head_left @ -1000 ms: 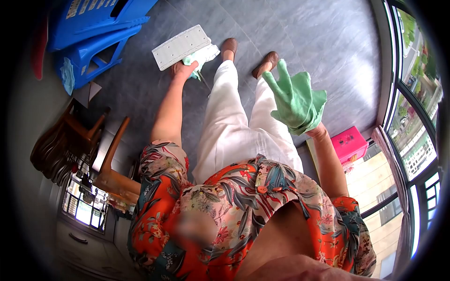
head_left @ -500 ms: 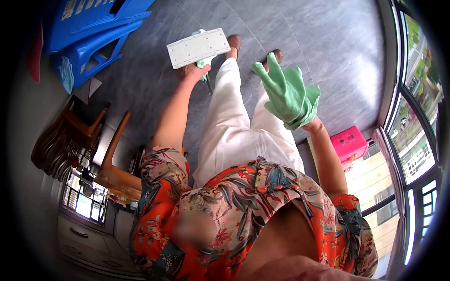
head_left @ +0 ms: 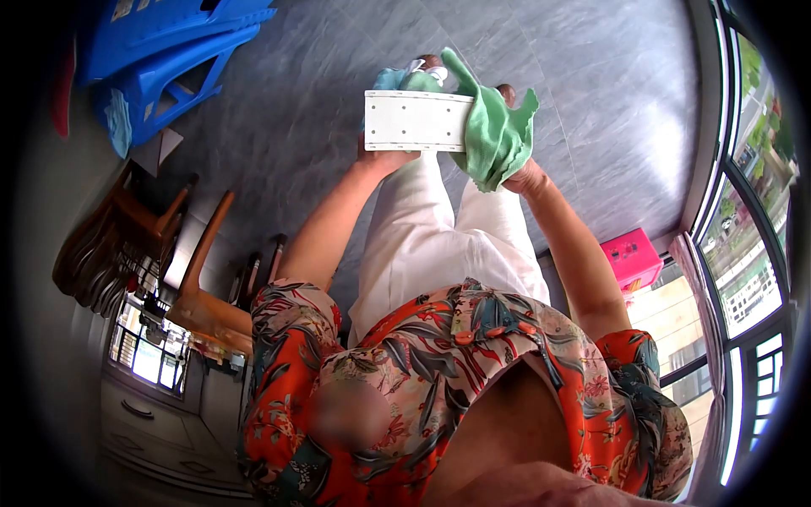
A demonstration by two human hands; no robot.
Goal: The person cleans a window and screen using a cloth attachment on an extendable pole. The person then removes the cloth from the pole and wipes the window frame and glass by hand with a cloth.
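In front of my legs is a white rectangular panel (head_left: 414, 122) with small dark dots on its face, held level. My left hand (head_left: 384, 160) grips it from its lower left edge; most of the fingers are hidden behind it. A blue-green piece with a white part (head_left: 422, 78) shows beyond its far edge, and I cannot make out what it is. A green cloth (head_left: 497, 139) covers most of my right hand (head_left: 525, 177) and lies against the panel's right end. The fingers under the cloth are hidden.
Blue plastic stools (head_left: 173, 89) stand at the upper left, a light blue cloth (head_left: 118, 122) hanging there. Wooden chairs (head_left: 203, 287) are at the left. A pink box (head_left: 632, 258) stands at the right beside the windows (head_left: 743, 228). Grey tiles (head_left: 591, 93) cover the floor.
The white panel has moved right and levelled out in my left hand. My right hand has come left with the green cloth, which now touches the panel's right end.
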